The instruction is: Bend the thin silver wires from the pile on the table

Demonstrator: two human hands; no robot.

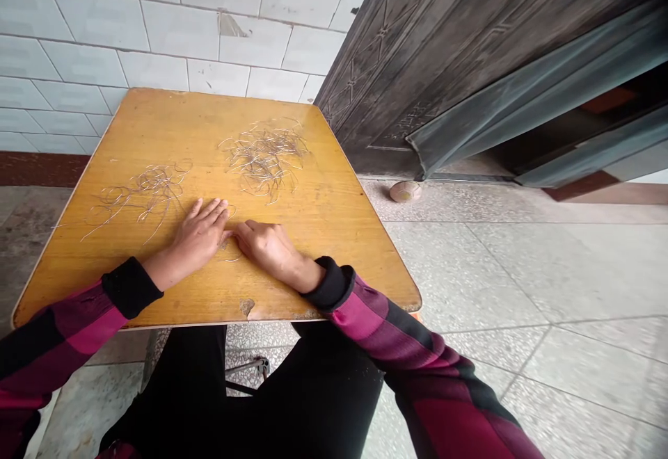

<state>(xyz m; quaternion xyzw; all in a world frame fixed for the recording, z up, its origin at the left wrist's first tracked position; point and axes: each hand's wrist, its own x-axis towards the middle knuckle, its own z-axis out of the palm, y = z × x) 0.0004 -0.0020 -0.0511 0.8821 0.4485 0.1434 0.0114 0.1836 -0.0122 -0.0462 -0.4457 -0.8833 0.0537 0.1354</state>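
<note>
Left hand: The left hand (198, 236) is lying palm down near the table's near edge, with its fingers released and slightly spread, grasping nothing. Its weight appears to be resting on the tabletop.

Right hand: The right hand (268, 249) is resting just beside the left, with its fingers loosely curved and not clenched. Its fingertips are pointing toward the left hand, and no grasped strand is visible.

Wire: A larger tangle of wire (266, 156) is lying at 12 o'clock, and a smaller tangle of wire (140, 198) is spreading toward 10 o'clock, just past the left fingertips (222, 210). A gap is separating the tangles, seemingly keeping them from snagging. A few loose strands (232, 256) are lying by the hands.

Table: The yellow wooden table (339, 236) is holding everything within both arms' reach.

Arms: Pink-and-black checked sleeves (360, 316) are angling inward, bringing both hands together at the table's center.

Surroundings: A dark door (417, 62) is standing at 2 o'clock, a small round object (404, 191) is sitting on the speckled floor (495, 285) at 3 o'clock, and a white tile wall (156, 28) is rising behind the table.
</note>
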